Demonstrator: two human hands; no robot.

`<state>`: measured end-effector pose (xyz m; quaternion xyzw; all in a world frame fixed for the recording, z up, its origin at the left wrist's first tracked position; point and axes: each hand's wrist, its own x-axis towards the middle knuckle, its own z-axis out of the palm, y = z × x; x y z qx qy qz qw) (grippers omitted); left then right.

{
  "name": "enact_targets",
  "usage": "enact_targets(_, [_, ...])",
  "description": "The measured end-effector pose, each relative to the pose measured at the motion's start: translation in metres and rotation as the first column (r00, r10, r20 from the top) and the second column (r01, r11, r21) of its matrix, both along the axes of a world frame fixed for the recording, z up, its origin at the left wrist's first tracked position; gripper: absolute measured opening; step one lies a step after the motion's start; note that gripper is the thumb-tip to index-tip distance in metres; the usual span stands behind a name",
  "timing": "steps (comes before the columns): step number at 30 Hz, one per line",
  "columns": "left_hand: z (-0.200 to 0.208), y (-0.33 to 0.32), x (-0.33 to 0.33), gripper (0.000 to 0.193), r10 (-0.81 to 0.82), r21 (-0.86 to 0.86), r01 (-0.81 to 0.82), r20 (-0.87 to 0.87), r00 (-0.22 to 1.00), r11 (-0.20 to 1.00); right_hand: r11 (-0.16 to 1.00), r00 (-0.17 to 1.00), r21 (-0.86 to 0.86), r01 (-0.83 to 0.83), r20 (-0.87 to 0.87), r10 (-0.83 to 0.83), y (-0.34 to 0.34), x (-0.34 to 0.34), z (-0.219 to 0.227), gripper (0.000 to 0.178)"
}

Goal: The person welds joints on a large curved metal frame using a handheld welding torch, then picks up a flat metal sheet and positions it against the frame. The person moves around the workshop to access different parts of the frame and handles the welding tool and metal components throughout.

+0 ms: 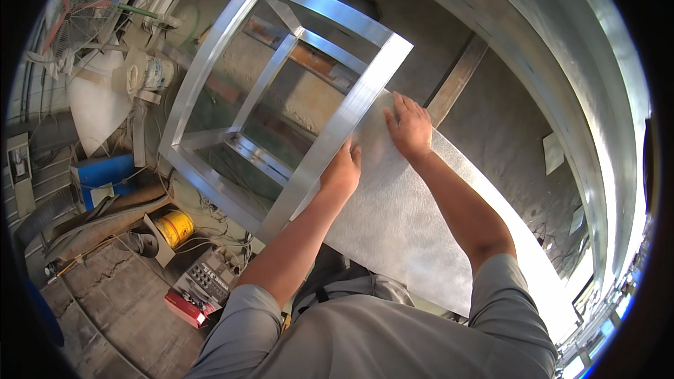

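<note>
An open, box-like frame of shiny metal bars (319, 146) stands tilted in front of me. Against its near right bar lies a flat, brushed metal sheet (393, 217), which stretches toward my right side. My left hand (341, 170) is closed at the frame's near bar, with the thumb showing and most of the other fingers hidden. Flat on the sheet's far end, close to the frame's corner, rests my right hand (409, 128), its fingers apart and holding nothing.
Large curved metal panels (597, 98) rise along the right. A beam (458, 77) lies beyond the sheet. At left are a fan (83, 7), a white bucket (151, 71), a blue box (105, 177), a yellow spool (174, 227), a printed carton (203, 284) and loose cables.
</note>
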<state>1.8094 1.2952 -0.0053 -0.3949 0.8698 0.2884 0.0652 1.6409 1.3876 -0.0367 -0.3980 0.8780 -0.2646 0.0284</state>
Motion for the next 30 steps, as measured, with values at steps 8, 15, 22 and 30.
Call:
enact_targets(8, [0.020, 0.005, 0.042, 0.055, 0.131, 0.208, -0.120, -0.038, 0.991, 0.971, 0.998, 0.998, 0.020, 0.057, -0.022, -0.056, -0.006, 0.003, 0.003, 0.044])
enact_targets(15, [0.054, 0.074, 0.188, 0.043, 0.293, 0.387, -0.139, -0.373, 0.881, 0.912, 0.990, 0.990, -0.035, 0.138, 0.011, -0.138, -0.005, 0.001, -0.001, 0.046])
enact_targets(22, [0.006, 0.085, 0.225, 0.050, 0.893, 0.934, -0.310, -0.024, 0.449, 0.181, 0.971, 0.970, 0.029, 0.237, 0.053, -0.238, -0.006, 0.001, -0.004, 0.050])
enact_targets(30, [0.041, 0.074, 0.199, 0.050, 0.898, 0.945, -0.323, 0.096, 0.429, 0.053, 0.960, 0.956, 0.043, 0.275, 0.089, -0.278, -0.011, 0.006, -0.002, 0.046])
